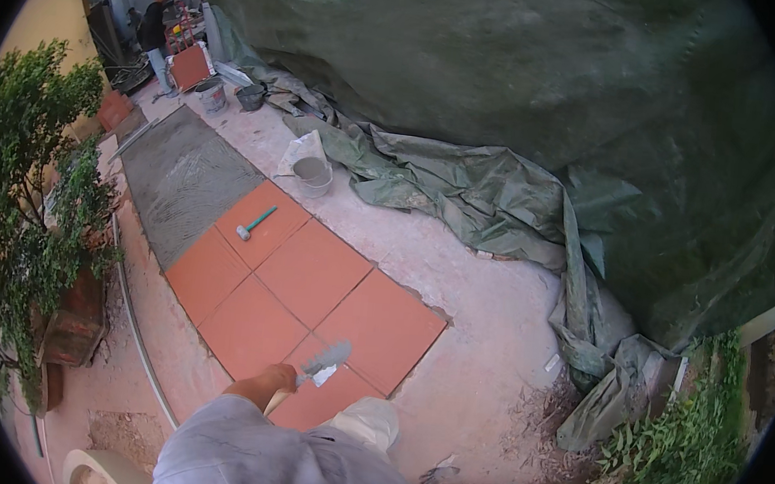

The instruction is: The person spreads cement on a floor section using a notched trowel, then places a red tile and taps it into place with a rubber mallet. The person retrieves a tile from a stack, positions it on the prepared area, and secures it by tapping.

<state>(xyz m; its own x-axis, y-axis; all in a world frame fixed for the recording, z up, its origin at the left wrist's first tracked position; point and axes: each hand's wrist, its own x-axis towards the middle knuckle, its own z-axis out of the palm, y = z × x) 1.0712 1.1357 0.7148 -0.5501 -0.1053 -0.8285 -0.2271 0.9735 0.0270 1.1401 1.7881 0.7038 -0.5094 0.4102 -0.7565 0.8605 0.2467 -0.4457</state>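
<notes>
Grey metal trowel (327, 357), lower centre of the frame | left hand (282, 377) nearer, fingers curled closed round the handle end | blade's long axis slants up and right from them, over red tiles (317, 271) | right hand hidden, grip can't be told

One trowel (327, 357), handle gripped in my left hand (278, 379), blade over red tiles (314, 271). One green-handled mallet (259, 221), lying on a tile. Grey mortar (185, 181), beyond the tiles. One bucket (315, 187), to their right. Green tarpaulin (528, 71), lower edge crumpled.
</notes>
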